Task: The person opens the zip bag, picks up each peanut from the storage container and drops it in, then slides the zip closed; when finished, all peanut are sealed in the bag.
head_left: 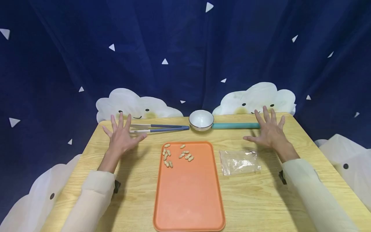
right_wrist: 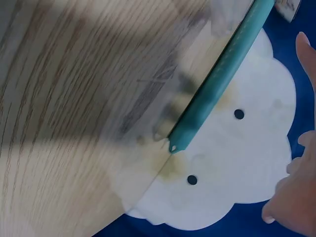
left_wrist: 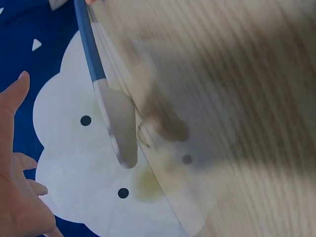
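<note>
Spread wide with nothing in it, my left hand (head_left: 120, 137) hovers beside the pale ends of blue-handled tongs (head_left: 169, 128). In the left wrist view the same hand (left_wrist: 19, 177) is left of the tongs (left_wrist: 116, 123), not touching them. My right hand (head_left: 271, 132), fingers also spread and empty, is held above the table by the right end of a teal rod (head_left: 234, 126). The right wrist view has this hand (right_wrist: 298, 182) apart from the rod (right_wrist: 217, 84). Between the hands stands a white bowl (head_left: 201, 120).
An orange tray (head_left: 188, 196) lies at the middle, with several peanuts (head_left: 187, 156) near its far end. Right of it is a clear plastic bag (head_left: 240, 162). A dark blue curtain (head_left: 185, 42) with white clouds hangs behind the wooden table (head_left: 255, 203).
</note>
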{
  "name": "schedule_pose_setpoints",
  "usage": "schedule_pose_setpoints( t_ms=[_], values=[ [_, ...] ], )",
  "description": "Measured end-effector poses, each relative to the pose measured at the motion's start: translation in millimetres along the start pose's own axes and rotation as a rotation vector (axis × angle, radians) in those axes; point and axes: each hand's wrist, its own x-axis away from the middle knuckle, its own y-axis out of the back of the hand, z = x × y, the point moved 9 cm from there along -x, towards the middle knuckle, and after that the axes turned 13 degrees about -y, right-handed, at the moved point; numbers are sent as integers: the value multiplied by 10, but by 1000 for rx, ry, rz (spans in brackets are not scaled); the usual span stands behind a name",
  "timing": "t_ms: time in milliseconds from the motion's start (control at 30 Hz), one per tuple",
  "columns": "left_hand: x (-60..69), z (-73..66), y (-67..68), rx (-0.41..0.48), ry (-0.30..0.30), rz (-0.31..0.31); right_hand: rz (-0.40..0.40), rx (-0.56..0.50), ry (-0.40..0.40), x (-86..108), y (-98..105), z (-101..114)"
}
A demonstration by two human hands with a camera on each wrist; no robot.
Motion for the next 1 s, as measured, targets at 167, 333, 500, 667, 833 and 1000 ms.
schedule_pose_setpoints(
  t_ms=[167, 333, 500, 667, 833, 1000],
  values=[
    [41, -105, -72, 15, -38, 24, 45, -35, 35, 126, -43, 123],
    [73, -246, -111, 45, -65, 45, 108, -52, 76, 261, -115, 242],
    [94, -423, -188, 88, -102, 81, 187, -150, 122, 381, -234, 333],
    [108, -618, -303, 107, -150, 101, 252, -201, 188, 497, -364, 422],
    [119, -836, -422, 140, -218, 99, 349, -237, 224, 629, -479, 513],
    [128, -1023, -514, 216, -289, 102, 388, -236, 285, 782, -538, 630]
  ],
)
